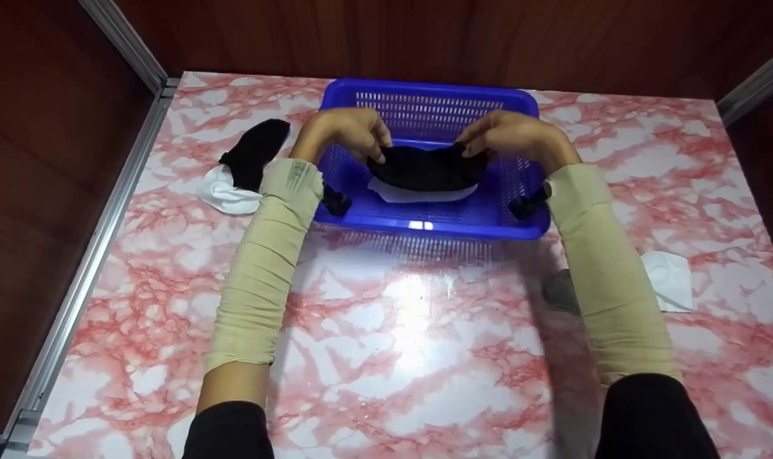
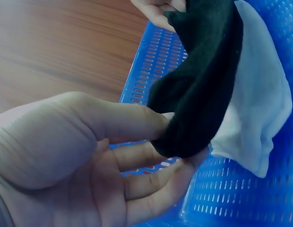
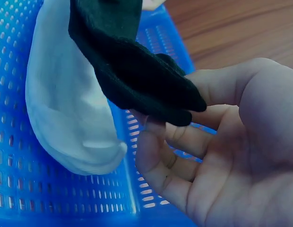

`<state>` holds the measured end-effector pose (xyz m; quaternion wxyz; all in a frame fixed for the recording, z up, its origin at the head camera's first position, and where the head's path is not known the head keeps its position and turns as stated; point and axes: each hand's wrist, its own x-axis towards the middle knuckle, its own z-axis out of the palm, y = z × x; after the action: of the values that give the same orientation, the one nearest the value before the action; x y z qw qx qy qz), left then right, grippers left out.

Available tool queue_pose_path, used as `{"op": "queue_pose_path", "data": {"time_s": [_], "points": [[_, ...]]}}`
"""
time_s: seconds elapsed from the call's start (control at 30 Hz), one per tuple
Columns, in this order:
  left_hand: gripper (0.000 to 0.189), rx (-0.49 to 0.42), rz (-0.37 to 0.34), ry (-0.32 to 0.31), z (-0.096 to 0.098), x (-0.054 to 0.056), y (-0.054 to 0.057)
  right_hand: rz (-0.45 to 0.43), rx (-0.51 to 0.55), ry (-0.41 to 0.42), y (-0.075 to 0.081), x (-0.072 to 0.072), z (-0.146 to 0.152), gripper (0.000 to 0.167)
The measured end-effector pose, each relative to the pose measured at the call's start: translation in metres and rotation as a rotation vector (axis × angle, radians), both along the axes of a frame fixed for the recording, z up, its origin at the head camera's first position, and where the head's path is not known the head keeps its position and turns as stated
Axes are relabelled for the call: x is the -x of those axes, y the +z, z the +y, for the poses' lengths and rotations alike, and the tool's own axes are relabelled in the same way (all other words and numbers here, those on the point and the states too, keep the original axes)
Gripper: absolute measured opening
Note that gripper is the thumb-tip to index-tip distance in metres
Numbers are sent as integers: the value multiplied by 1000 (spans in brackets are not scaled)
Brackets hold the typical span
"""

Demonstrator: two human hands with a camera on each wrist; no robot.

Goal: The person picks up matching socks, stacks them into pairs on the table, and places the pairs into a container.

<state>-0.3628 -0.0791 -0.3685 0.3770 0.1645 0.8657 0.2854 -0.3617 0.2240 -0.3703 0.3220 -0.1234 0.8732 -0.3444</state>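
Both hands hold a black sock (image 1: 427, 169) stretched sideways over the blue plastic basket (image 1: 431, 224). My left hand (image 1: 355, 131) pinches one end between thumb and fingers, which the left wrist view shows close up. At the other end my right hand (image 1: 510, 135) grips the sock the same way, its thumb on top and fingers beneath in the right wrist view. A white sock (image 3: 66, 104) lies in the basket, partly covered by the black one in the head view.
Left of the basket, another black sock (image 1: 259, 150) overlaps a white sock (image 1: 227, 191) on the red-and-white marbled table (image 1: 386, 382). Near my right forearm lie a grey sock (image 1: 559, 292) and a white one (image 1: 671, 280), partly hidden by the sleeve. A wooden panel (image 1: 424, 38) rises behind the basket.
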Motion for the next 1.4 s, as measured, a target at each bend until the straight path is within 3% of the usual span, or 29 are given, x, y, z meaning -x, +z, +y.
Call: {"op": "queue_pose_path", "data": {"time_s": [0.13, 0.3, 0.57, 0.77, 0.93, 1.23, 1.4], "points": [[37, 36, -21, 13, 4, 6, -5, 9, -32, -8, -6, 2, -1, 38], [26, 80, -53, -17, 8, 12, -6, 14, -66, 9, -11, 3, -2, 29], [13, 122, -116, -1, 12, 16, -10, 14, -93, 54, -14, 5, -6, 30], [18, 147, -136, 18, 15, 16, -11, 28, -83, 73, -17, 7, -6, 18], [24, 186, -148, 23, 17, 14, -13, 76, -146, 115, -20, 7, -10, 8], [24, 223, -127, 14, 19, 19, -13, 144, -239, 148, -14, 10, -11, 14], [22, 228, -118, 2, 19, 16, -20, 147, -248, 138, -20, 8, -11, 24]]}}
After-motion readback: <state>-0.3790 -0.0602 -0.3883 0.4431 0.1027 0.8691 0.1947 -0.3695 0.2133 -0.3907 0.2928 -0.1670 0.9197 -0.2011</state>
